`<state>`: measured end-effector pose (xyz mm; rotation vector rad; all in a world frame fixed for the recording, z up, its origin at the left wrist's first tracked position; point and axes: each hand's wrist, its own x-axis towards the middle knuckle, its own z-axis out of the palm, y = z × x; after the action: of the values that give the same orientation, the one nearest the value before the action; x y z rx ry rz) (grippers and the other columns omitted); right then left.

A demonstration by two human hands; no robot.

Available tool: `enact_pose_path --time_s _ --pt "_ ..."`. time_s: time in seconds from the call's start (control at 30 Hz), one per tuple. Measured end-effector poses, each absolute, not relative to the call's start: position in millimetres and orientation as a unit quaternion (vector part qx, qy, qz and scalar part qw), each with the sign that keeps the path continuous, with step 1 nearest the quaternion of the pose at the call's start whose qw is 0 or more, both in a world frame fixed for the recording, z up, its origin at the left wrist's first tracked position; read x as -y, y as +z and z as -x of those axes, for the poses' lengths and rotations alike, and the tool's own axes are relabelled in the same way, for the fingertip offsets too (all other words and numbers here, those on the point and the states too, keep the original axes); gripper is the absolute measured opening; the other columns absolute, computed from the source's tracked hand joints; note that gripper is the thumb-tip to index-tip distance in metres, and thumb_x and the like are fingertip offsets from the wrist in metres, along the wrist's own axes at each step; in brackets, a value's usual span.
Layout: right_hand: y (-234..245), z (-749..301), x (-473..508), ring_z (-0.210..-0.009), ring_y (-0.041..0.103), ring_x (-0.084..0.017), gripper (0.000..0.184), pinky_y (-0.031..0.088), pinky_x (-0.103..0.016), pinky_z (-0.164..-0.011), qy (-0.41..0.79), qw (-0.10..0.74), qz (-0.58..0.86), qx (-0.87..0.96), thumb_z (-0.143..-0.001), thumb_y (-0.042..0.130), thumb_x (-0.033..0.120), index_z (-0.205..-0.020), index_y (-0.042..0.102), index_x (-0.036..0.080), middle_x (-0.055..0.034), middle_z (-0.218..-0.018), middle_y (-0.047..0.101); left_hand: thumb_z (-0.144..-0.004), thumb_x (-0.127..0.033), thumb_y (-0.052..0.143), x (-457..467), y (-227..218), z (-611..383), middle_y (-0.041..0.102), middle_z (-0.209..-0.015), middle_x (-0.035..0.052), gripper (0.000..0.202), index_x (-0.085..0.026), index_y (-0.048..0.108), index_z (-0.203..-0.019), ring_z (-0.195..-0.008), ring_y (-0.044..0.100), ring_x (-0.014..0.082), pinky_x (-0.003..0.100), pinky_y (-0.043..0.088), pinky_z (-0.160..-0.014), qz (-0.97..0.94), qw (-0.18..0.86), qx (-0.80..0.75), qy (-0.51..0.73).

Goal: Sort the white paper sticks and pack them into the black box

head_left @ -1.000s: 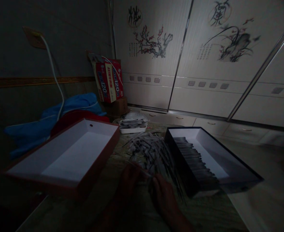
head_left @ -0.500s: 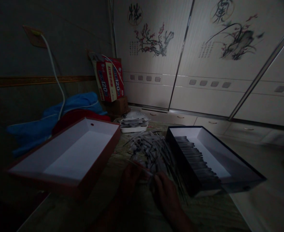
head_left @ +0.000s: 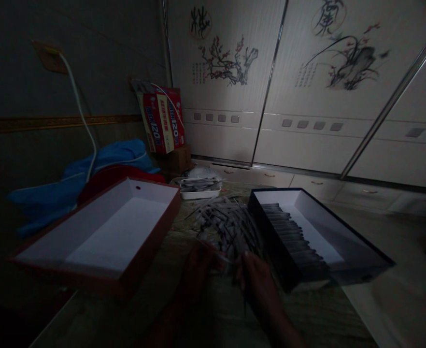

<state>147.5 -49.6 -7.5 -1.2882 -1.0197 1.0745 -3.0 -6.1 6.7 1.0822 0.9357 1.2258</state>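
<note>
- Over the dark greenish tabletop (head_left: 319, 314): left hand (head_left: 197, 265), fingers pinching a thin pale strip (head_left: 217, 252); right hand (head_left: 257, 278), fingers closed on a slim black stick (head_left: 246, 271).
- Just beyond: tangled heap of slim grey-black sticks (head_left: 227, 220); brushing knuckles could scatter it.

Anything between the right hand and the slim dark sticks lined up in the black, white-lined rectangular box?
Yes: the left wall of the black, white-lined rectangular box stands between the right hand and the row of slim dark sticks. Above that wall, nothing visible is in the way.
</note>
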Motion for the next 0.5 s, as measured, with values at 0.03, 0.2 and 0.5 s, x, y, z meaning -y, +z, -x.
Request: enact_pose_path --time_s 0.03,0.2,0.5 --pt "-6 -155 48 -0.041 0.046 -0.01 0.042 0.034 -0.019 -0.041 0.4 0.572 0.57 0.433 -0.083 0.042 0.052 -0.069 0.056 0.016 0.0011 -0.05 0.053 -0.073 -0.043 0.06 5 5 4 0.064 -0.061 -0.0006 0.027 -0.016 0.057 -0.076 -0.052 0.059 0.0141 0.026 0.046 -0.054 -0.459 0.588 -0.402 0.531" --pt "-7 -189 37 -0.079 0.061 -0.021 0.026 0.045 -0.028 -0.068 0.154 0.485 0.67 0.54 -0.08 0.048 0.032 -0.089 0.064 0.014 -0.0106 -0.085 0.066 -0.071 -0.048 0.059 -3 1 13 0.059 -0.056 -0.0021 0.036 -0.015 0.061 -0.082 -0.05 0.053 0.0123 0.023 0.042 -0.051 -0.448 0.568 -0.413 0.554" --pt "-18 -187 5 -0.073 0.062 -0.02 0.028 0.044 -0.028 -0.065 0.067 0.308 0.697 0.644 -0.068 0.048 0.005 -0.085 0.068 0.016 -0.0148 -0.089 0.064 -0.075 -0.05 0.052 -4 9 20 0.062 -0.067 0.0019 0.033 -0.018 0.062 -0.071 -0.068 0.058 0.0175 0.027 0.046 -0.068 -0.5 0.443 -0.458 0.587"
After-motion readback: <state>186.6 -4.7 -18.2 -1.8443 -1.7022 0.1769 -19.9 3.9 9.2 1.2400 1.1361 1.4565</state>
